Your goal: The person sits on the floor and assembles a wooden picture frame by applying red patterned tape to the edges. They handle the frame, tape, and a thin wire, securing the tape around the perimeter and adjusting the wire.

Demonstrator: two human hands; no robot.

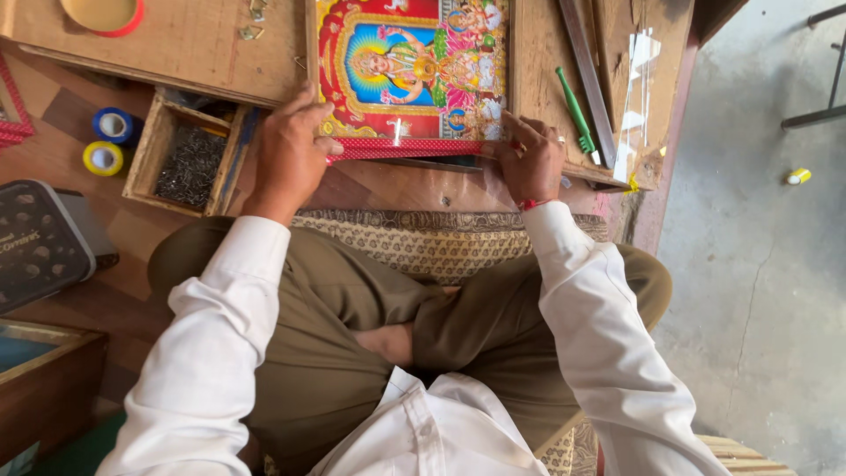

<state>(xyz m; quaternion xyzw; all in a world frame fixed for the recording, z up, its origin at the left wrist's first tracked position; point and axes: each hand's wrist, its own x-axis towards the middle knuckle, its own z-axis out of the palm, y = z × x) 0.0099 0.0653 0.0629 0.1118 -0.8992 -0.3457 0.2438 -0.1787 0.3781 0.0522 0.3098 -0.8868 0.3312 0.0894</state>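
Note:
A bright religious picture [414, 70] with a red dotted border lies flat on a wooden board [176, 40] in front of me. My left hand [289, 154] rests on the picture's near left corner, fingers pressed over its red edge. My right hand [531, 161] pinches the near right corner of the same edge; a ring and a red wrist thread show on it. I sit cross-legged in olive trousers and white sleeves behind a patterned cushion [441, 242].
A wooden box of small dark nails [187, 163] stands left of my left hand. Blue [113, 125] and yellow [103, 158] tape rolls lie further left, beside a dark tin [40, 242]. A green-handled tool [575, 110] and a clear plastic sheet [639, 88] lie at right. Concrete floor beyond.

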